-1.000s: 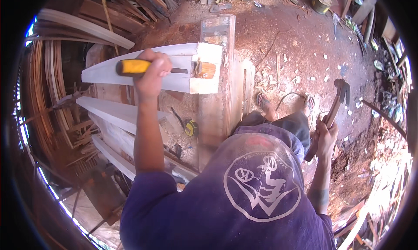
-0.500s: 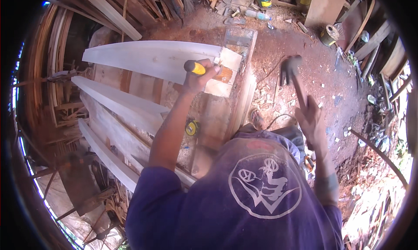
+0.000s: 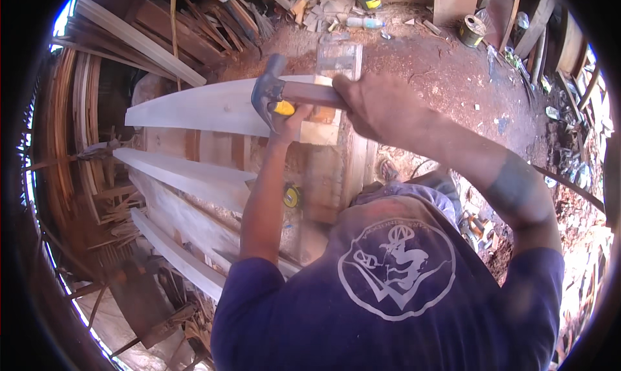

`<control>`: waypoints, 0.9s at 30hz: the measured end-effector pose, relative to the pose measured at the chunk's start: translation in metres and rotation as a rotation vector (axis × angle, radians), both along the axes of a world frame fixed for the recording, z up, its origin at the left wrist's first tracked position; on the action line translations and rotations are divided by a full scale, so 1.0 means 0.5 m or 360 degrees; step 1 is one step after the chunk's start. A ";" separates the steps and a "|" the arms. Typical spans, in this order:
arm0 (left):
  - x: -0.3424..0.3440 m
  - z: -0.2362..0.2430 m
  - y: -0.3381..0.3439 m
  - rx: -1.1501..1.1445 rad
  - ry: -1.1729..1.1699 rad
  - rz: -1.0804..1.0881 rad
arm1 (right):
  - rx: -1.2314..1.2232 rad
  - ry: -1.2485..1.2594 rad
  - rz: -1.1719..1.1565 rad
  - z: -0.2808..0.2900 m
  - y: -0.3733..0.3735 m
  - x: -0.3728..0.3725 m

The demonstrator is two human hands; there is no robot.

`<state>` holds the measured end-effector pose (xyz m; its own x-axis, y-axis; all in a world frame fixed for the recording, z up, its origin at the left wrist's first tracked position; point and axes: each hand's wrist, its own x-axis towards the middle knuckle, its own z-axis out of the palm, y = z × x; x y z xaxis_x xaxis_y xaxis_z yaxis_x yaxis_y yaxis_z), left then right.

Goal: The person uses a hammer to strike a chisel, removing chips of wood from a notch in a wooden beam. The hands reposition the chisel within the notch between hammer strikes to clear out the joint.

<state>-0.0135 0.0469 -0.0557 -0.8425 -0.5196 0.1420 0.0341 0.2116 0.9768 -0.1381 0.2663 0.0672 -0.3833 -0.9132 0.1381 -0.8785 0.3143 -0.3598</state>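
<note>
My right hand (image 3: 381,109) is wrapped round the wooden handle of a claw hammer (image 3: 266,94). The hammer's dark head is over the yellow handle of a chisel (image 3: 283,108); whether they touch, I cannot tell. My left hand (image 3: 294,126) grips that chisel; its blade is hidden. Both tools are above the right end of a long, pale, curved board (image 3: 194,104), where a browner patch of wood (image 3: 323,115) shows. Below that end lies a wooden bench (image 3: 323,167).
More pale shaped boards (image 3: 187,169) lie left of my left forearm. A yellow-and-black tape measure (image 3: 292,195) rests on the bench. Stacked planks (image 3: 84,125) line the left side. A plastic bottle (image 3: 365,23) and a tin (image 3: 473,30) stand or lie at the back among wood scraps.
My right hand has swung the hammer from the right side, over the floor, leftward to above the chisel. My left hand keeps its grip on the chisel. The whole view has shifted slightly.
</note>
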 end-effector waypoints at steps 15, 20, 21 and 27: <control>0.044 -0.041 -0.059 -0.0212 -0.0308 -0.0271 | -0.0599 -0.0022 0.0053 0.086 0.009 -0.018; 0.048 -0.096 -0.102 0.0023 -0.0252 -0.0304 | -0.1012 -0.0235 0.0019 0.103 0.024 0.006; 0.040 -0.089 -0.081 0.0033 -0.0258 -0.0325 | -0.0694 -0.0333 0.0112 0.031 0.034 0.009; 0.049 -0.035 -0.039 -0.0345 -0.0314 -0.0089 | 0.0048 -0.0602 -0.0171 -0.035 0.095 0.013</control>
